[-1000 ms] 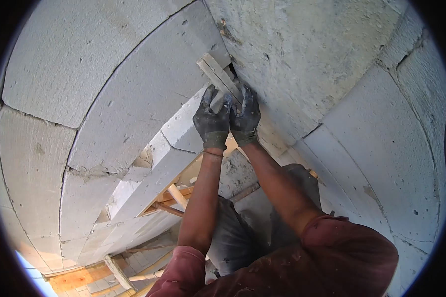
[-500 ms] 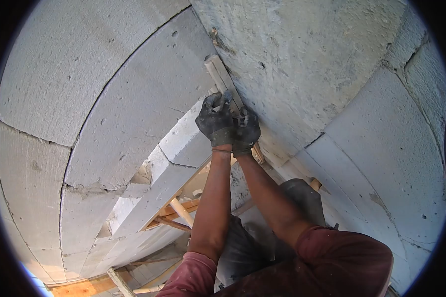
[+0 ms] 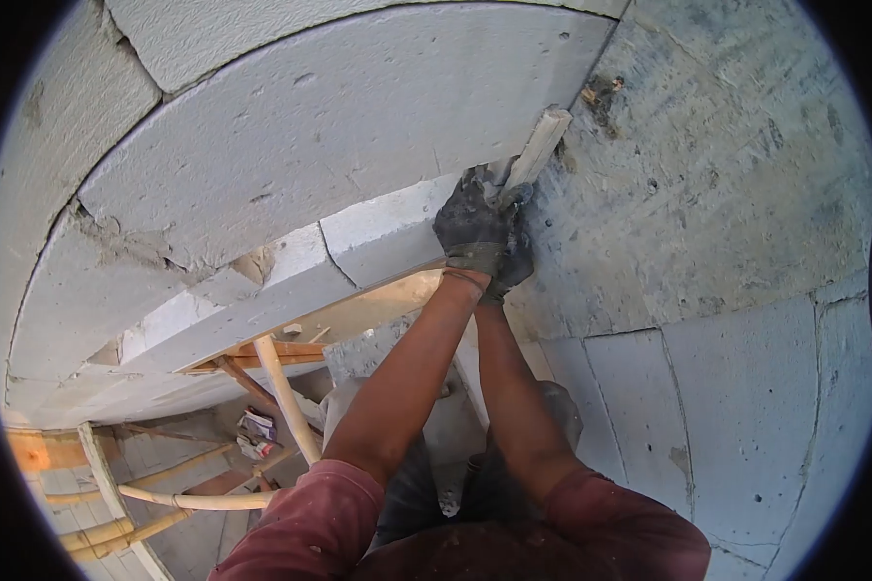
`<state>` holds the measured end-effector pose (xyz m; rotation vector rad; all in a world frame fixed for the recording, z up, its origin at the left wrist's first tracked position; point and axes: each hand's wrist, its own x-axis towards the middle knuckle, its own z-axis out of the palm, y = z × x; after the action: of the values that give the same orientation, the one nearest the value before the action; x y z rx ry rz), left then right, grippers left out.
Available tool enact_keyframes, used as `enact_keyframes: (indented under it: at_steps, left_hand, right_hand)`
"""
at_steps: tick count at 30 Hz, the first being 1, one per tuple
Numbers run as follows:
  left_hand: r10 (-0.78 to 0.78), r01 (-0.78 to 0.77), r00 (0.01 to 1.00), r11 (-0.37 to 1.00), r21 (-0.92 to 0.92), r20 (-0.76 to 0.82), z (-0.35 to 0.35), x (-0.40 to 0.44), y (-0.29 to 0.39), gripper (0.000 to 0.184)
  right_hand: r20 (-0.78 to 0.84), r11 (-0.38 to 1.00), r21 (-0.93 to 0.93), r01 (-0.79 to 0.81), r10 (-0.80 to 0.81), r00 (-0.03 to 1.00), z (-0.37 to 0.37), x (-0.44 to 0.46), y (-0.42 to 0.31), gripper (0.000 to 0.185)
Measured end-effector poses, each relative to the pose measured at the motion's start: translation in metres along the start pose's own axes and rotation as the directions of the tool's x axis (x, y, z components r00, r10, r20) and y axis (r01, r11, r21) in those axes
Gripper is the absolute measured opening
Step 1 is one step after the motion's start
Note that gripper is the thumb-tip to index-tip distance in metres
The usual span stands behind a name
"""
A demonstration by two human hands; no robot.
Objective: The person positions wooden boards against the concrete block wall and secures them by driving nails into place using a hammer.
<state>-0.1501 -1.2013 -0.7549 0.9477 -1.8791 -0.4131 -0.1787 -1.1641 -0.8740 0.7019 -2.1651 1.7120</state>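
Note:
Both my hands wear dark, dusty work gloves and meet in the corner between the block wall and the concrete face. My left hand (image 3: pixel 473 215) is closed, its fingers curled at the lower end of a pale wooden strip (image 3: pixel 540 145). The strip leans up and to the right along the corner, its top end free. Close behind it, my right hand (image 3: pixel 520 259) is partly covered by the left wrist. It looks closed, with most fingers hidden, and what it holds cannot be seen.
Large grey blocks (image 3: pixel 339 107) form the wall at left, with chipped joints and a ledge of lighter blocks (image 3: pixel 388 232) below. Rough concrete (image 3: pixel 688 184) rises at right. Wooden poles (image 3: pixel 286 392) and a plank (image 3: pixel 116 494) stand lower down, beside a crumpled packet (image 3: pixel 256 433).
The view has turned, so the wall and strip appear tilted to the right. Both hands stay at the strip's lower end; the left fingers have moved in against it.

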Motion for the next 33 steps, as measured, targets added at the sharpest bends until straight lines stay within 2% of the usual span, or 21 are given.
enact_keyframes:
  at_steps: [3, 7, 9, 10, 12, 13, 14, 15, 16, 18, 19, 20, 22, 24, 26, 27, 29, 31, 32, 33]
  left_hand:
    - [0.014, -0.014, 1.000, 1.000, 0.003, 0.018, 0.000, -0.002, -0.001, 0.060]
    - [-0.036, 0.037, 0.999, 0.998, -0.044, 0.023, 0.003, -0.004, -0.002, 0.060]
    - [0.105, -0.106, 0.993, 0.994, -0.009, -0.050, 0.007, 0.000, -0.006, 0.057]
    - [0.107, -0.107, 0.993, 0.994, -0.011, -0.041, 0.007, 0.001, -0.005, 0.057]
    - [0.200, -0.190, 0.975, 0.977, 0.095, -0.102, 0.003, 0.001, 0.000, 0.053]
    - [0.209, -0.201, 0.974, 0.976, 0.089, -0.090, -0.002, 0.002, 0.005, 0.053]
    - [0.114, -0.114, 0.993, 0.993, 0.003, -0.038, -0.008, 0.003, 0.010, 0.055]
    - [0.024, -0.022, 0.999, 0.997, -0.076, 0.025, -0.010, 0.003, 0.013, 0.057]
    - [0.041, -0.038, 0.999, 0.996, -0.080, 0.036, -0.009, 0.004, 0.012, 0.057]
    - [-0.055, 0.061, 0.998, 0.984, -0.169, 0.040, -0.008, 0.004, 0.010, 0.056]
    - [-0.086, 0.092, 0.995, 0.988, -0.127, 0.050, -0.011, 0.006, 0.018, 0.047]
    - [-0.066, 0.074, 0.995, 0.990, -0.122, 0.068, -0.010, 0.005, 0.018, 0.047]
    - [-0.027, 0.025, 1.000, 0.986, -0.162, -0.006, -0.007, 0.003, 0.016, 0.046]
    - [0.004, -0.006, 1.000, 0.987, -0.162, -0.012, -0.003, 0.005, 0.013, 0.046]
    - [0.019, -0.023, 0.999, 0.987, -0.162, -0.026, -0.003, 0.005, 0.008, 0.045]
    - [0.069, -0.070, 0.997, 0.990, -0.125, -0.016, -0.005, 0.005, 0.008, 0.042]
    - [0.123, -0.124, 0.992, 0.989, -0.085, -0.008, -0.011, 0.006, 0.006, 0.038]
    - [-0.186, 0.213, 0.977, 0.911, -0.354, 0.109, -0.020, 0.001, 0.005, 0.029]
    - [-0.184, 0.211, 0.977, 0.914, -0.346, 0.109, -0.028, -0.009, 0.005, 0.029]
    - [-0.268, 0.346, 0.934, 0.841, -0.416, 0.237, -0.040, -0.021, 0.009, 0.025]
  right_hand:
    - [0.027, 0.997, 0.078, -0.022, 0.020, 0.999, 0.000, 0.001, 0.009, 0.022]
    - [0.051, 0.945, 0.303, -0.120, 0.110, 0.993, 0.005, -0.001, 0.018, 0.023]
    - [0.052, 0.917, 0.374, -0.140, 0.130, 0.990, 0.006, 0.000, 0.018, 0.023]
    - [0.045, 0.929, 0.353, -0.114, 0.105, 0.993, 0.004, -0.001, 0.015, 0.023]
    - [0.018, 0.995, 0.070, 0.065, -0.066, 0.998, -0.010, 0.000, 0.006, 0.024]
    - [0.042, 0.993, -0.034, 0.113, -0.112, 0.993, -0.015, 0.002, 0.005, 0.026]
    - [0.068, 0.977, -0.136, 0.163, -0.155, 0.986, -0.019, 0.005, 0.005, 0.028]
    - [0.051, 0.978, -0.141, 0.151, -0.145, 0.988, -0.025, 0.005, 0.003, 0.028]
    - [0.086, 0.969, -0.163, 0.186, -0.174, 0.981, -0.028, 0.001, 0.001, 0.031]
    - [0.109, 0.962, -0.187, 0.200, -0.182, 0.977, -0.033, -0.002, -0.007, 0.034]
    - [0.088, 0.982, -0.099, 0.163, -0.155, 0.984, -0.036, -0.003, -0.014, 0.036]
    - [0.063, 0.991, -0.008, 0.130, -0.130, 0.990, -0.038, -0.001, -0.022, 0.039]
    - [0.062, 0.991, -0.012, 0.132, -0.131, 0.989, -0.041, -0.001, -0.020, 0.039]
    - [0.069, 0.989, -0.017, 0.145, -0.144, 0.987, -0.043, 0.002, -0.018, 0.040]
    - [0.169, 0.992, 0.061, 0.107, -0.116, 0.979, -0.048, 0.003, -0.013, 0.040]
    - [0.166, 0.993, 0.062, 0.103, -0.111, 0.980, -0.051, 0.002, -0.010, 0.040]
    - [0.307, 0.991, -0.051, 0.123, -0.101, 0.946, -0.052, 0.003, -0.005, 0.042]
    - [0.285, 0.990, -0.048, 0.130, -0.111, 0.952, -0.051, 0.006, -0.006, 0.039]
    - [0.271, 0.990, -0.051, 0.128, -0.110, 0.956, -0.050, 0.003, -0.006, 0.037]
    - [0.273, 0.992, -0.045, 0.115, -0.098, 0.957, -0.050, 0.007, -0.011, 0.037]
